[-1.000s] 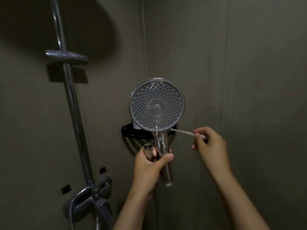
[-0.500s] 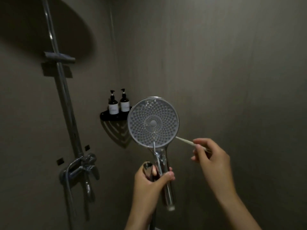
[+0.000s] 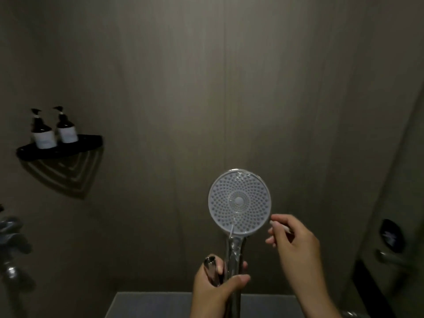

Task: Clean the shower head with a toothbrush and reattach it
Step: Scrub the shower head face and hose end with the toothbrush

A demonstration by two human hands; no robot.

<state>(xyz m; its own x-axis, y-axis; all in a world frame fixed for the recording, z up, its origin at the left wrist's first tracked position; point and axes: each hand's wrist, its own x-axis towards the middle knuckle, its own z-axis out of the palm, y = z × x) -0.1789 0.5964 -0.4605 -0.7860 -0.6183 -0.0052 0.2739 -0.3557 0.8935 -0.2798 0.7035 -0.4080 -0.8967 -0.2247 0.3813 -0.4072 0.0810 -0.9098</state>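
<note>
1. The shower head [image 3: 239, 203] stood upright in front of the person, detached from any holder, its nozzle face turned toward the camera.
2. The left hand [image 3: 215, 285] had its fingers and thumb curled round the chrome handle [image 3: 234, 251], clamping a short chrome fitting [image 3: 210, 263] alongside it.
3. The right hand [image 3: 296, 242] pinched the pale toothbrush [image 3: 281, 227] between thumb and curled fingers, just beside the lower right rim of the head. The bristle end was too blurred to make out, so contact with the face could not be confirmed.
4. To scrub well, the left hand probably needed to hold the handle firm and tilt the face slightly toward the brush. Short circular strokes across the nozzle rings, worked from the rim to the centre, would likely do best.
5. The fitting held in the same grip looked liable to slip under hard brushing.
6. The wall [image 3: 206, 88] behind left open room above and to either side of the head.
7. The corner shelf [image 3: 59, 148] with its two bottles [image 3: 42, 131] and the tap [image 3: 11, 235] sat well apart on the left.
8. A door handle [image 3: 390, 258] stood nearer on the right, the edge to mind for the brushing elbow.
9. A grey ledge [image 3: 160, 304] lay below the hands.
</note>
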